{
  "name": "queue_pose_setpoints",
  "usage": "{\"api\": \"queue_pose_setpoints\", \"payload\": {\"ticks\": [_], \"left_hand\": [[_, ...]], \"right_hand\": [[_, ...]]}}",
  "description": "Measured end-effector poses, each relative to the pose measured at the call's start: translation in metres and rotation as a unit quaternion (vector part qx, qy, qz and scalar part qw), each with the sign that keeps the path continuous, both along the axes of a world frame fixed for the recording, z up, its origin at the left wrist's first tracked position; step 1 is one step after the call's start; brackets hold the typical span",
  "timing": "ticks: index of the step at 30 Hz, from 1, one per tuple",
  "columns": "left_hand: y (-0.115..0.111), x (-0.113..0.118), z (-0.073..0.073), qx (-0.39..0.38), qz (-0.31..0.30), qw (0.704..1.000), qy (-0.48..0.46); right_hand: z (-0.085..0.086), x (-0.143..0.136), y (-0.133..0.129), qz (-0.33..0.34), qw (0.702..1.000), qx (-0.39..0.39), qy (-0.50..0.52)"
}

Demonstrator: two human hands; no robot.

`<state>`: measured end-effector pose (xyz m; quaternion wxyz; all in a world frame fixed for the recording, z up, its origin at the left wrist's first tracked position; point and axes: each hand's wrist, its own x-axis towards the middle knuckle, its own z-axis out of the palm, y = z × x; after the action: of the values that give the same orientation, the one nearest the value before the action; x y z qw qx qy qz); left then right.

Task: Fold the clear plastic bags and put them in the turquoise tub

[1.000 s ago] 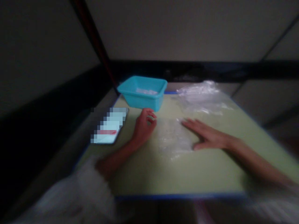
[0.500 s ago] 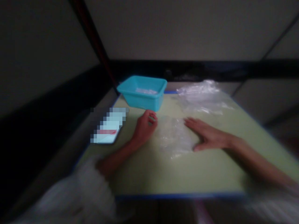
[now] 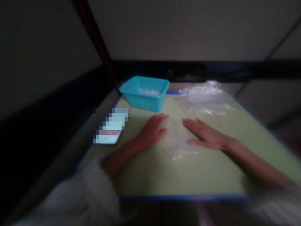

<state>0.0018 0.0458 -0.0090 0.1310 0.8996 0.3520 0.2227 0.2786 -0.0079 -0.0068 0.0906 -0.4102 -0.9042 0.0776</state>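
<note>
A clear plastic bag lies flat on the pale yellow-green table between my hands. At its left edge is my left hand, fingers stretched out and thumb apart, holding nothing. From the other side my right hand rests with fingers spread on the bag's right part. The view is dim and blurred, so whether anything is inside the bag cannot be told.
A turquoise plastic basket with some clear plastic in it stands at the back left. Back right is a heap of clear plastic bags. A lit phone, its screen pixelated, lies by the left edge. The table has a blue rim.
My left hand has moved right to the bag's edge, and its curled fingers have straightened. The right hand has shifted slightly left over the bag.
</note>
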Motion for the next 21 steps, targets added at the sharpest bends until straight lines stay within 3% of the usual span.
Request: {"api": "queue_pose_setpoints", "payload": {"ticks": [4, 21], "left_hand": [[-0.003, 0.002, 0.004, -0.006, 0.003, 0.997, 0.070], [-0.008, -0.008, 0.021, 0.038, 0.030, 0.987, 0.155]], "right_hand": [[-0.001, 0.000, 0.000, -0.009, 1.000, 0.010, -0.014], [-0.002, 0.001, 0.000, -0.012, 0.999, 0.019, -0.035]]}}
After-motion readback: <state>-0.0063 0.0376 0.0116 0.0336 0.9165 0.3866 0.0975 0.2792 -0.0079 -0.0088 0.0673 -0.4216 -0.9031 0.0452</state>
